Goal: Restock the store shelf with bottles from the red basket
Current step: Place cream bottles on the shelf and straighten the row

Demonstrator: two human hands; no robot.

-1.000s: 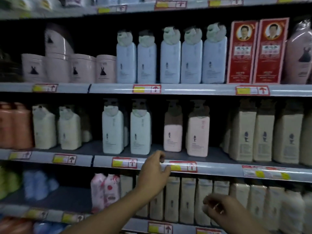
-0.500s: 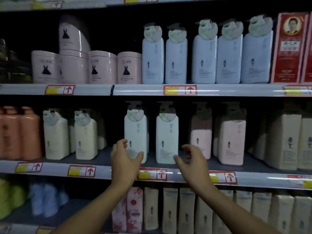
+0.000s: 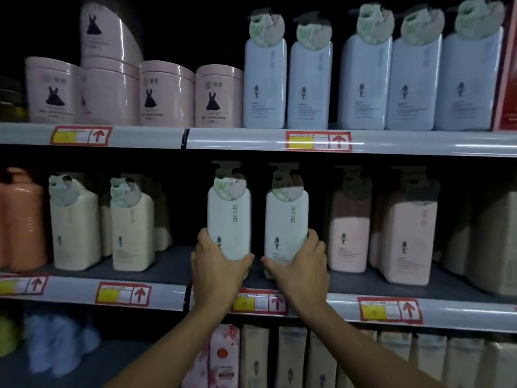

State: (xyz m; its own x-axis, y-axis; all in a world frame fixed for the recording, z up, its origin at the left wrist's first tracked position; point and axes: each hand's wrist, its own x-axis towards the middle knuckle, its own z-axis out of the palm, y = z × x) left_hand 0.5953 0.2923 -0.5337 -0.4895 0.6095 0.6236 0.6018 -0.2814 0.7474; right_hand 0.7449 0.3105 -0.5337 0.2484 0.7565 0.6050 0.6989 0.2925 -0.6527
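Each hand wraps the base of a white bottle: left hand [image 3: 216,266] grips the left white bottle [image 3: 228,219], right hand [image 3: 300,266] the right white bottle [image 3: 286,224], likely to straighten them at the middle shelf [image 3: 167,266] front, twelve o'clock of both wrists. The red basket is out of view.

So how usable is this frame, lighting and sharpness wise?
Head view: dim overall, the shelf recesses near black; glare streaks run along the shelf rail; the two white bottles and both hands, left hand and right hand, read fairly sharp; edges are soft, the blue items at lower left blurred; wide-angle bowing.
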